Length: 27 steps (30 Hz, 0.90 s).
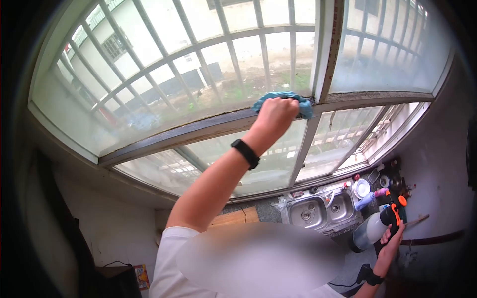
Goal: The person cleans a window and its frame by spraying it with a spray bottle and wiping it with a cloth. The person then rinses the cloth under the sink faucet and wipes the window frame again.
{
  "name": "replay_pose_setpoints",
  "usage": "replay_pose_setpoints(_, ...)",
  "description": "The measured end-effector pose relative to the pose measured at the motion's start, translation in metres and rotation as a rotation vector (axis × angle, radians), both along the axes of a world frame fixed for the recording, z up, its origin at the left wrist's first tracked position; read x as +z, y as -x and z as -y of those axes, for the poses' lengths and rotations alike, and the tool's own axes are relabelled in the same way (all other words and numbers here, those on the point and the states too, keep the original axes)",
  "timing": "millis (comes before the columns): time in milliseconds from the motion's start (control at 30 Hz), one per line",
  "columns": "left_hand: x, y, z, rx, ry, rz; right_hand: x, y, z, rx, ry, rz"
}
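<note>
A blue cloth (282,95) is bunched under my left hand (279,113), whose fingers are closed on it against the dark ledge of the window frame (198,124), beside the upright post. At the lower right my right hand (391,238) is wrapped round the black neck of a spray bottle (370,231) with an orange and black trigger head. The bottle is tilted, its pale body pointing down and to the left. Large glass panes (164,89) stand above the ledge, with smaller panes below it.
Below the window is a double sink (307,212) with a faucet. White bowls (361,188) and a blue bottle (365,200) are right of it. A wooden board (233,217) lies left of the sink. Metal bars run outside the glass.
</note>
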State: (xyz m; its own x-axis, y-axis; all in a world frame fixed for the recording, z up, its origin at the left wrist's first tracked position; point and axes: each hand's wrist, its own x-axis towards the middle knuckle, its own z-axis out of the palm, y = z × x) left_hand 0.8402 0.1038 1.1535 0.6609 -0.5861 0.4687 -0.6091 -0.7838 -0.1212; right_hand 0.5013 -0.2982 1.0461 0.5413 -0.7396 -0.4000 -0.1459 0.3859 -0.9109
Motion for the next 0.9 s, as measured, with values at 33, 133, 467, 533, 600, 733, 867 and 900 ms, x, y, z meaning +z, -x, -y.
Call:
replay_pose_setpoints(33, 0.0, 0.003, -0.007, 0.028, -0.032, -0.022, 0.0, 0.0, -0.002, 0.008, -0.004, 0.019)
replay_pose_setpoints(133, 0.007, 0.011, -0.025, 0.025, -0.077, -0.016, -0.003, -0.001, -0.009, 0.025, -0.017, 0.016)
replay_pose_setpoints(467, 0.009, 0.032, -0.08, 0.142, -0.15, -0.039, -0.017, -0.003, -0.016, 0.02, -0.055, 0.0)
replay_pose_setpoints(533, 0.005, 0.032, -0.085, 0.122, -0.085, -0.015, -0.02, -0.001, -0.016, -0.002, -0.061, -0.012)
replay_pose_setpoints(600, 0.003, 0.033, -0.087, 0.117, -0.05, -0.018, -0.02, -0.002, -0.017, 0.011, -0.027, 0.002)
replay_pose_setpoints(733, 0.002, 0.047, -0.089, 0.046, 0.144, -0.015, -0.026, -0.003, -0.01, 0.006, -0.02, 0.005)
replay_pose_setpoints(867, -0.002, 0.081, -0.097, 0.078, 0.527, -0.082, -0.031, -0.004, -0.005, -0.014, -0.044, -0.034)
replay_pose_setpoints(900, -0.002, 0.087, -0.104, 0.015, 0.811, -0.197, -0.031, -0.005, -0.006, -0.006, -0.029, -0.029)
